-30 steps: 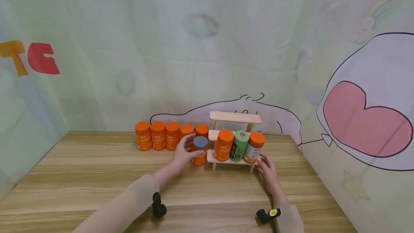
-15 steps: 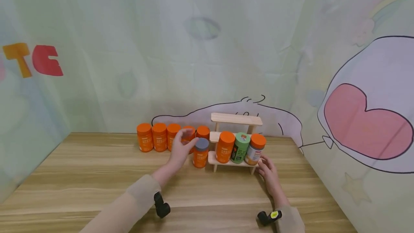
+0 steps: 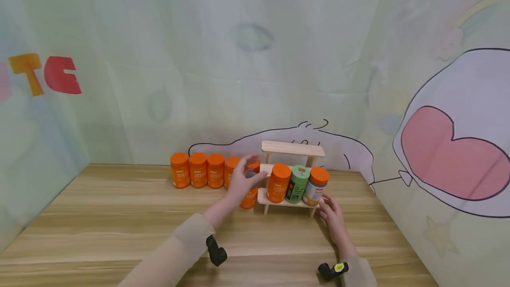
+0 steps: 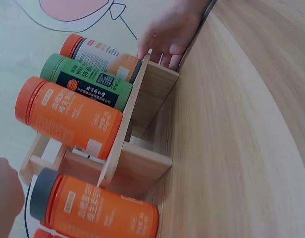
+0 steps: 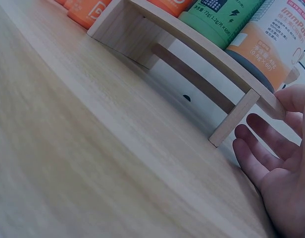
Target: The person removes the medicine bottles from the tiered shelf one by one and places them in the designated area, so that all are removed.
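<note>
A three-tier wooden rack (image 3: 292, 148) stands near the back of the table. Its bottom shelf holds an orange bottle (image 3: 278, 184), a green bottle (image 3: 297, 186) and an orange-capped grey-and-white bottle (image 3: 316, 187). To its left, an orange bottle with a grey cap (image 4: 105, 208) stands upright on the table. My left hand (image 3: 241, 185) reaches in front of that cap with thumb and fingers spread; the left wrist view shows a gap between hand and cap. At the rack's right end, my right hand (image 5: 286, 163) pinches the bottom shelf's end between thumb and forefinger, other fingers loosely bent.
Several orange bottles (image 3: 198, 171) line the back of the table, left of the rack. A patterned cloth (image 3: 167, 79) hangs behind the wooden table (image 3: 139, 216). Small black cameras sit on both wrists.
My left hand drew back left from the grey-capped bottle, then came right again in front of its cap. That bottle stays standing. The right hand keeps its place at the rack.
</note>
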Tool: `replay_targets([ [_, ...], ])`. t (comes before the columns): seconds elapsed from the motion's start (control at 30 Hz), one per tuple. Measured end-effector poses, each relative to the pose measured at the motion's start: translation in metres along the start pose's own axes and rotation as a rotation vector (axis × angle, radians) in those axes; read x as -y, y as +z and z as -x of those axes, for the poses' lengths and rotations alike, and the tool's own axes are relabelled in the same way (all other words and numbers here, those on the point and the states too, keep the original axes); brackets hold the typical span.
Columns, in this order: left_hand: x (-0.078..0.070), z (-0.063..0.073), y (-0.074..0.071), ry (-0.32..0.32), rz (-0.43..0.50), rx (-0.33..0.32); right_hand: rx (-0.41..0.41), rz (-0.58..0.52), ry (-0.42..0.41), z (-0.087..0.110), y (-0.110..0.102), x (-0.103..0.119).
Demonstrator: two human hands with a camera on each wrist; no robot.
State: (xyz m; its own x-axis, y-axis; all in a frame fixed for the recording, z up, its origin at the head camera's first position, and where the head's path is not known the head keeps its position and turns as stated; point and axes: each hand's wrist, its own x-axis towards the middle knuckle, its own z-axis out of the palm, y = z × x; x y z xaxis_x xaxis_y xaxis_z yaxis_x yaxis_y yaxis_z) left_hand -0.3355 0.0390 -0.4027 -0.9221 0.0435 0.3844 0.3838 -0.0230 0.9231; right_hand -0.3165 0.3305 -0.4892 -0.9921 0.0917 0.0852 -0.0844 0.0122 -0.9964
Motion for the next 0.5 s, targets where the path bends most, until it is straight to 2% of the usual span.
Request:
replay_targets([
  [0.1, -0.002, 0.000, 0.006, 0.012, -0.019, 0.066, 0.002, -0.008, -0.018, 0.000, -0.001, -0.001],
  [0.3, -0.008, 0.002, 0.018, 0.049, -0.080, 0.155, -0.006, -0.009, -0.025, 0.000, -0.001, -0.002],
  [0.5, -0.008, 0.002, 0.028, -0.026, -0.119, 0.194, 0.003, -0.001, 0.013, 0.000, -0.001, 0.001],
])
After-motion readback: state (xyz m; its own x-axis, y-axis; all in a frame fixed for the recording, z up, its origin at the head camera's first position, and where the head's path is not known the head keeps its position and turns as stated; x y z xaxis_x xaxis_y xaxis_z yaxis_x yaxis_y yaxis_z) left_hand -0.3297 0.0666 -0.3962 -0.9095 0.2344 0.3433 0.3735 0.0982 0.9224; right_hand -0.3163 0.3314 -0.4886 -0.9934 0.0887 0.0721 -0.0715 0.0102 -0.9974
